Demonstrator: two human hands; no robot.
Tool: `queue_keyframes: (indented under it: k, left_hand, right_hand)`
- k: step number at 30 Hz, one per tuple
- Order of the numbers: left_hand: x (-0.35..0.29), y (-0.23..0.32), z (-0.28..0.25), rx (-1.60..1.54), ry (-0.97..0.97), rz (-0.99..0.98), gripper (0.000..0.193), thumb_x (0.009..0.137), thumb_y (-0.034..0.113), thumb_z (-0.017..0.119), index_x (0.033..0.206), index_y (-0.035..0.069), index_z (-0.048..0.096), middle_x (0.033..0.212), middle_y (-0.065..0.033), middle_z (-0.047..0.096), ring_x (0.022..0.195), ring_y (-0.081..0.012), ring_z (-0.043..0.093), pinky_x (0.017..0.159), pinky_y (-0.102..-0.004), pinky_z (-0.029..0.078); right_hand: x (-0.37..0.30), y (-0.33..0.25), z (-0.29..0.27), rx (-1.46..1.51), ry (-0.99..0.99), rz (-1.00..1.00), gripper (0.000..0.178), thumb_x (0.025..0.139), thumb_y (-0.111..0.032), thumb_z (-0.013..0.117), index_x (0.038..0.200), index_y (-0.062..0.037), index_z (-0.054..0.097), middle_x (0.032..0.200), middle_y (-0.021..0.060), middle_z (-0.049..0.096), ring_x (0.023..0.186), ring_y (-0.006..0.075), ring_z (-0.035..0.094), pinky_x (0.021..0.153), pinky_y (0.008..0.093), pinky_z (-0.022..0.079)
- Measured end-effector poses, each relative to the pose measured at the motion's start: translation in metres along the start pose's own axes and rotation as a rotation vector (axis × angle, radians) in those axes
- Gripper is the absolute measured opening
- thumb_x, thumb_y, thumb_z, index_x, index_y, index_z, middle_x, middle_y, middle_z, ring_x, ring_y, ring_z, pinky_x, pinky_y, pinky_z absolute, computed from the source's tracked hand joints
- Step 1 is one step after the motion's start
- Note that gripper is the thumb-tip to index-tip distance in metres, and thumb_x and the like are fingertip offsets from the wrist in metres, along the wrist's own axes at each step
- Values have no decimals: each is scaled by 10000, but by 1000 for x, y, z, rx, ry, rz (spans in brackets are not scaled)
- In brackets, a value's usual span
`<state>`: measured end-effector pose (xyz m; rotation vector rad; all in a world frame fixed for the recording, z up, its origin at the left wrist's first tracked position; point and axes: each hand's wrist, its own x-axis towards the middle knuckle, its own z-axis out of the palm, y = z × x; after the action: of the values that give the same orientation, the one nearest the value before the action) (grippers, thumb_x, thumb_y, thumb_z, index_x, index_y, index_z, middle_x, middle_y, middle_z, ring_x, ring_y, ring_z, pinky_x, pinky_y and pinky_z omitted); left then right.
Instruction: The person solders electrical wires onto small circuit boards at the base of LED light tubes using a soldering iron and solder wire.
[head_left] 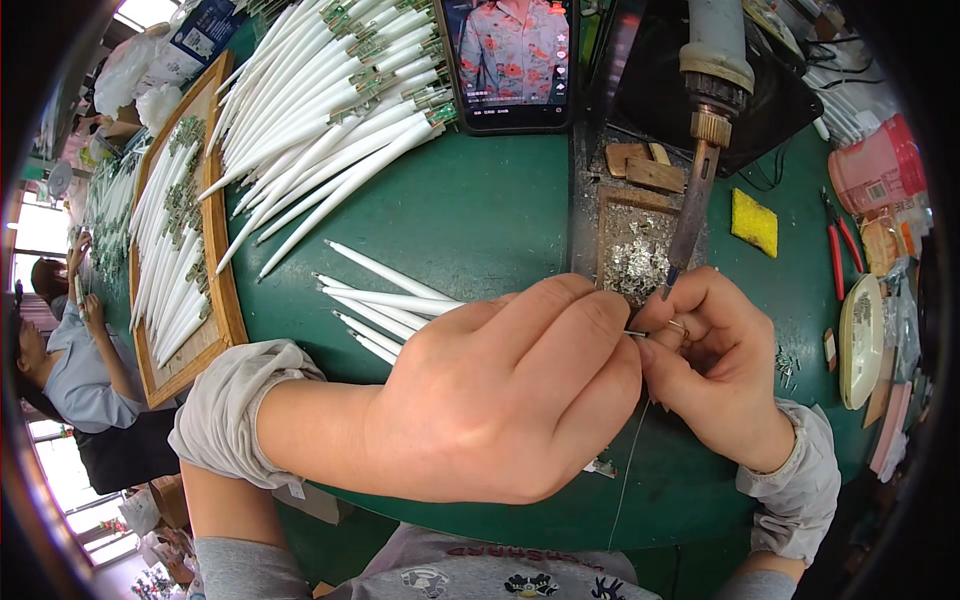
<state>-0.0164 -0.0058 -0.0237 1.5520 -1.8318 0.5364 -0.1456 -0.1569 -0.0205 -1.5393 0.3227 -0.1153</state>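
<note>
Green tabletop (pixel 500 210) lies under two bare hands. The left hand's (pixel 510 400) fingers are bunched narrowly on a tiny rod (pixel 634 333), mostly hidden. The right hand's (pixel 725 370) fingers pinch a thin wire (pixel 625 470) that trails below the meeting hands. Just above is the tip of a soldering iron (pixel 690 215). White tapered tubes (pixel 300 130) with green circuit boards (pixel 437 112) lie heaped at upper left. A smartphone (pixel 510 60) displays a floral shirt, icons and tiny lettering; a pink container (pixel 870 165) bears a printed label.
</note>
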Motion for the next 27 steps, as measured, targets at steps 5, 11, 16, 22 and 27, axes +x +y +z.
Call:
queue_keyframes:
  k: [5,11,16,22,27]
  left_hand:
    - [-1,0,-2,-163,-33,-180,257,568,-21,696,807,-50,605,811,-151,603,666,-267,631,527,-306,529]
    - [1,-4,-7,-229,-111,-263,187,660,-36,701,826,-13,619,830,-110,617,671,-255,623,574,-301,530]
    - [18,-6,-23,-518,-315,-624,149,753,3,691,885,-7,621,830,-69,621,674,-162,608,574,-256,504]
    - [22,-11,-28,-849,-613,-1027,168,847,71,661,983,-12,608,808,-20,601,714,-60,548,568,-212,464]
    - [22,-12,-28,-887,-606,-1043,173,866,88,653,997,-15,607,820,-14,596,740,-52,529,595,-202,457]
  right_hand:
    - [0,-2,1,14,-1,19,160,819,51,624,954,7,551,645,-58,513,555,-30,419,479,155,288]
    - [2,-1,-1,60,-5,19,137,830,40,617,947,12,552,639,-63,498,547,-30,399,478,158,274]
    - [0,-1,-3,11,29,8,144,823,27,631,948,9,562,627,-60,504,541,-31,408,474,157,285]
    - [0,0,-2,-579,104,-433,217,739,46,672,933,-18,599,581,-17,503,472,36,464,422,194,337]
    - [3,2,-1,-777,135,-707,255,649,52,693,879,-23,615,590,35,520,461,171,525,423,276,419]
